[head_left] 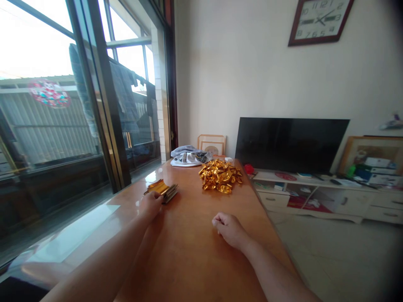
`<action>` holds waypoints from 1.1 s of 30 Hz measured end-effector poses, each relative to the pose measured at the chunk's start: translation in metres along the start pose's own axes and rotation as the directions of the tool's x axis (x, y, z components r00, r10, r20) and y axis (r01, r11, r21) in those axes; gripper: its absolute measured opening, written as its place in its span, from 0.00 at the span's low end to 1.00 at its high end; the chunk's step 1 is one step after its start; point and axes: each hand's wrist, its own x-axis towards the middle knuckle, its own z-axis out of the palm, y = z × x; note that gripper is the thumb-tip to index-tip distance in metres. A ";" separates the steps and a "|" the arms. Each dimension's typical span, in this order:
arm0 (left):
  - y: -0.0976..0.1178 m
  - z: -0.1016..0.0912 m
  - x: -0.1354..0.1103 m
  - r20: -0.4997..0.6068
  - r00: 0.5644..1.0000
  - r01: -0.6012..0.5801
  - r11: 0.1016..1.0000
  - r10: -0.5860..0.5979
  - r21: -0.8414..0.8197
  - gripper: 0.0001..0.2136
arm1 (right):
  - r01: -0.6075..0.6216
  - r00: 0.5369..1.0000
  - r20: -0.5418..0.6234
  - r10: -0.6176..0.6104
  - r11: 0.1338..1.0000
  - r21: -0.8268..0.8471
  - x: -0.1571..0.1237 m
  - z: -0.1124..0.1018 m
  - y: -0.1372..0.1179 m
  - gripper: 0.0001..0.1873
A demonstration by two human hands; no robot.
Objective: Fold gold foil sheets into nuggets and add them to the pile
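Note:
A stack of gold foil paper sheets [170, 193] lies on the left side of the table, its top sheets curling up. My left hand [153, 203] is at the stack's near edge, with its fingers closed on the gold paper. Over the bare middle of the wooden tabletop [189, 247], my right hand [231, 229] is curled into a loose fist, and nothing shows in it. Beyond it, toward the table's far right, sits a heap of folded gold foil pieces [220, 176], apart from both hands.
Bundled grey cloth [189, 156] lies at the table's far end, near a framed picture [212, 142]. A large window [63, 126] runs along the left. A television [289, 144] stands on a low white cabinet [340, 203] beyond the table's right edge.

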 end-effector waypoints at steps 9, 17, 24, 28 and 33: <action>0.003 -0.005 -0.007 -0.082 0.997 -0.002 0.997 -0.005 -0.083 0.15 | -0.004 1.000 0.010 0.004 1.000 -0.007 -0.001 -0.001 0.000 0.11; 0.016 -0.017 -0.016 -0.193 0.981 -0.008 0.980 -0.030 -0.197 0.11 | -0.022 0.999 0.030 0.021 0.999 0.031 -0.001 0.000 -0.001 0.11; 0.054 -0.030 -0.016 -0.310 0.951 -0.108 0.952 0.015 -0.287 0.14 | -0.034 0.999 0.013 0.034 0.999 -0.006 -0.001 -0.001 -0.003 0.10; 0.088 -0.032 -0.034 -0.296 0.944 -0.248 0.908 0.147 -0.338 0.13 | -0.009 1.000 -0.012 0.009 1.000 -0.002 -0.002 -0.002 -0.007 0.11; 0.124 -0.022 -0.080 -0.138 0.905 -0.423 0.808 0.403 -0.410 0.08 | -0.009 0.992 -0.125 0.025 0.992 0.127 -0.001 -0.004 -0.013 0.14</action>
